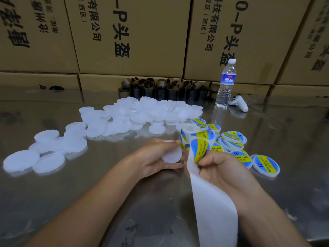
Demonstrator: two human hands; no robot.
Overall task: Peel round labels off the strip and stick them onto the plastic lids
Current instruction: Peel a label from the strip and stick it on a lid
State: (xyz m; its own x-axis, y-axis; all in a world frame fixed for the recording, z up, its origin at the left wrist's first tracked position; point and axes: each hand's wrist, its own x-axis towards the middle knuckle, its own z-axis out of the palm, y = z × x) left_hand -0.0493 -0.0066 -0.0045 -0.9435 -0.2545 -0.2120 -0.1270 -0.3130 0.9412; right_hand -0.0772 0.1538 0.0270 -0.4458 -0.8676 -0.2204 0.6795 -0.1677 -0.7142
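Two grips: left hand (153, 157) curled round blank white round plastic lid (172, 155); right hand (220, 168) pinched white paper label strip (213, 202).
Label: blue-yellow round label (196, 148) sat on strip just right of lid, above right grip.
Strip axis: ran up-down, tail toward person.

1. Cups a plain lid (172, 155) in the left hand (154, 158), fingers (170, 166) curled beneath.
2. Pinches the label strip (211, 202) with the right hand (220, 169), fingers bent.
3. Holds both forearms angled inward, hands nearly touching.
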